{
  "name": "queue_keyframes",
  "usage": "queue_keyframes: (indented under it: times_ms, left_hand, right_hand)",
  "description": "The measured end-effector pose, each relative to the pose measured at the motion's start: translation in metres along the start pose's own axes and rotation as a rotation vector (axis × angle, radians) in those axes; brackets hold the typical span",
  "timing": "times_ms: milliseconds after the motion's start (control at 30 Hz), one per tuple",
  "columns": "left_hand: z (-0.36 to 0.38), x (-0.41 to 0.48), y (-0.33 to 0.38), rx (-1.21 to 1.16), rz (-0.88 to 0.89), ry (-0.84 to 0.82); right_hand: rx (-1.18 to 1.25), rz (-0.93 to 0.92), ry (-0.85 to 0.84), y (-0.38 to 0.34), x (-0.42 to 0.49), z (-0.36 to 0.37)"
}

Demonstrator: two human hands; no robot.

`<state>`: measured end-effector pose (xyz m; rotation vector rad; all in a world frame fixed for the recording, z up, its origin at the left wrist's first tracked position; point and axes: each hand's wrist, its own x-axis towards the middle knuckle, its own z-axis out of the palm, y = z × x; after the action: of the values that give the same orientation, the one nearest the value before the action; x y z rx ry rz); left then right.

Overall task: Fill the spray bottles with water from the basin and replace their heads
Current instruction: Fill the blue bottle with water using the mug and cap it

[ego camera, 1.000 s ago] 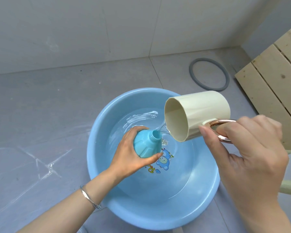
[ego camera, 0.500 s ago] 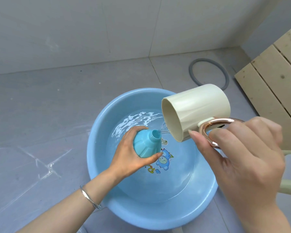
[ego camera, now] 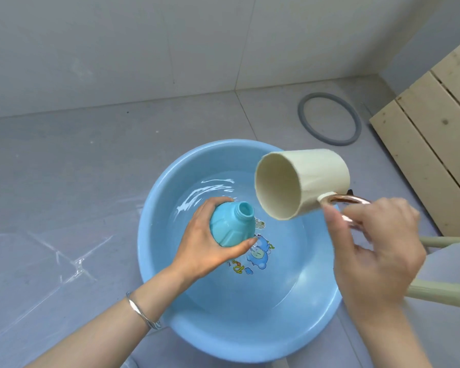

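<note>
A round light-blue basin (ego camera: 154, 261) sits on a grey tiled floor (ego camera: 64, 168), seen from above, with a shallow pool of clear water (ego camera: 202, 192) rippling inside it. On the basin's bottom is a cartoon sticker (ego camera: 255, 253) of a blue animal with some coloured lettering beneath it, too small and skewed to read. The left hand (ego camera: 205, 248) reaches in over the basin and is wrapped around a turquoise spray bottle (ego camera: 231, 227), thumb on one side and fingers on the other. The bottle is tilted, its head is off, and its open threaded neck points up and to the right; whether there is water inside cannot be told. The right hand (ego camera: 377, 251), slightly blurred, grips the rose-gold ring handle (ego camera: 343, 205) of a cream mug (ego camera: 303, 184). The mug is tipped on its side just up and right of the bottle's neck, apart from it, with its mouth facing the bottle; its inside looks empty. A silver bangle (ego camera: 141, 312) circles the left wrist. On the floor behind the basin lies a grey rubber ring (ego camera: 329, 119), and pale wooden slats (ego camera: 430, 144) stand at the right edge.
</note>
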<state>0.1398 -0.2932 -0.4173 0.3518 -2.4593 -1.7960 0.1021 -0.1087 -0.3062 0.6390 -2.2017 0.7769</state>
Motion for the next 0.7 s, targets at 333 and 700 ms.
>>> queue_keyframes:
  times_ms: [333, 700]
  left_hand:
    - [-0.002, -0.001, 0.002, -0.01, -0.007, 0.012]
    - [0.002, 0.002, 0.046, -0.061, 0.029, 0.011]
  right_hand:
    - [0.39, 1.256, -0.194, 0.062, -0.085, 0.057]
    - [0.331, 1.274, -0.507, 0.065, -0.125, 0.063]
